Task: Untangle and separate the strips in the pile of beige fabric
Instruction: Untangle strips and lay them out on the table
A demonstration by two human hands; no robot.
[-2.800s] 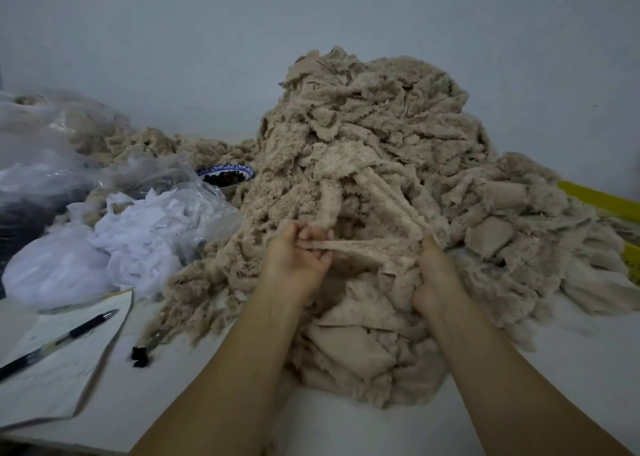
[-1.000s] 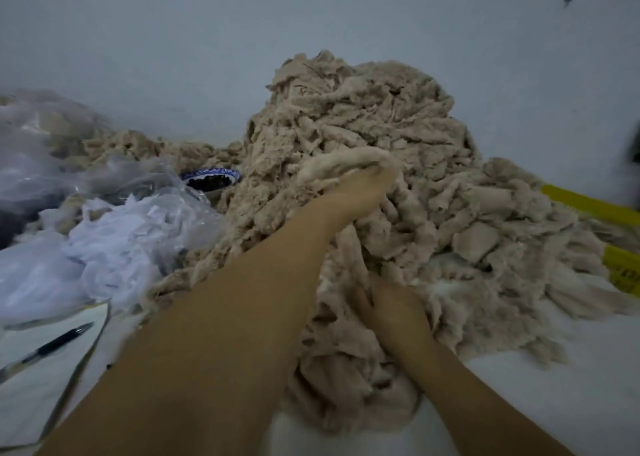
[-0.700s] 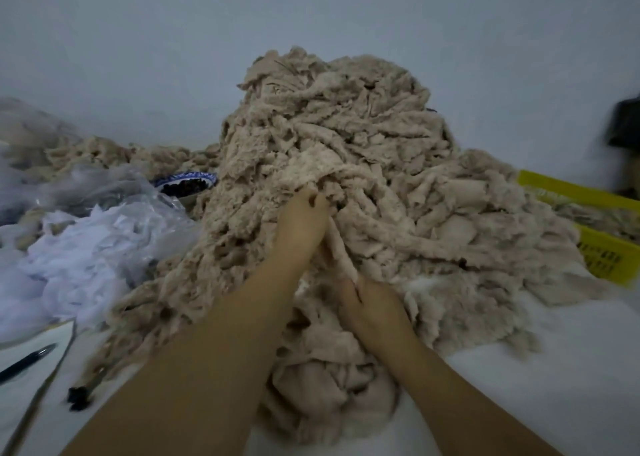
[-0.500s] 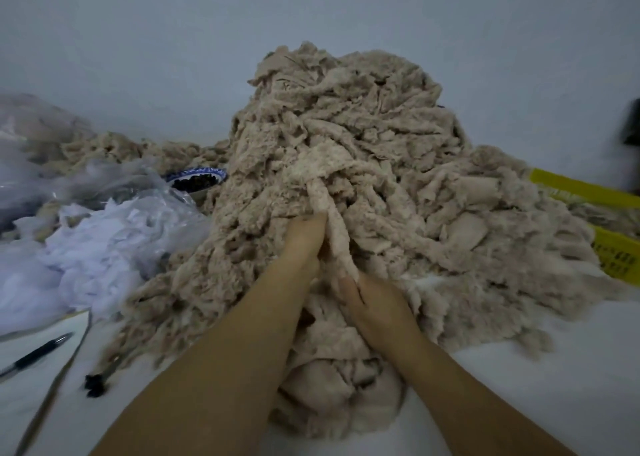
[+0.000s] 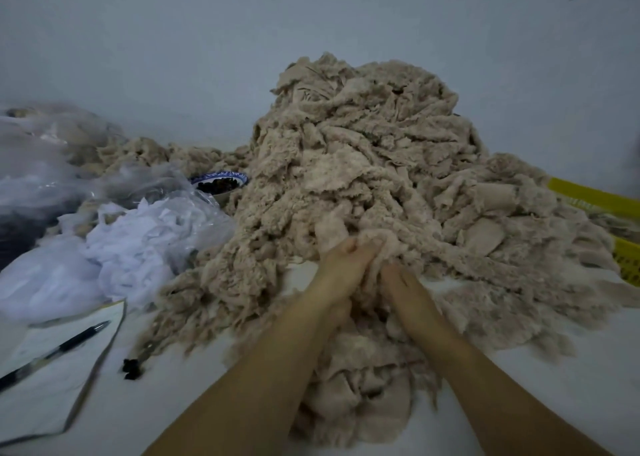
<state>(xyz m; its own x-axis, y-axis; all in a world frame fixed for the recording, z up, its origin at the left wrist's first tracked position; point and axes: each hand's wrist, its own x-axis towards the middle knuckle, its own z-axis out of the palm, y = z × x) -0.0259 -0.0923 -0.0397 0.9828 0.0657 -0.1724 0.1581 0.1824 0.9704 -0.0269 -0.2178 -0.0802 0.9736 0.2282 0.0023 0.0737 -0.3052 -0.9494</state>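
Dropped from the high pull of a second ago: left hand (image 5: 341,268) now low at the near foot of the pile of beige fabric (image 5: 374,165), fingers curled round a bunched strip (image 5: 330,229) rising out of the fist. Right hand (image 5: 407,291) just beside it, nearly touching, fingertips buried in the folds; grip there impossible to tell. More loose fabric heaped under both wrists on the white surface (image 5: 554,386).

Setting: textile-scrap sorting workshop. Evidence: large pile of beige fabric strips (image 5: 381,165) heaped on white counter (image 5: 554,386) against bare wall (image 5: 173,40); clear plastic bags (image 5: 138,244) of white offcuts, left; yellow plastic crate (image 5: 588,196), right; paper sheet (image 5: 52,390) with pen (image 5: 55,351).
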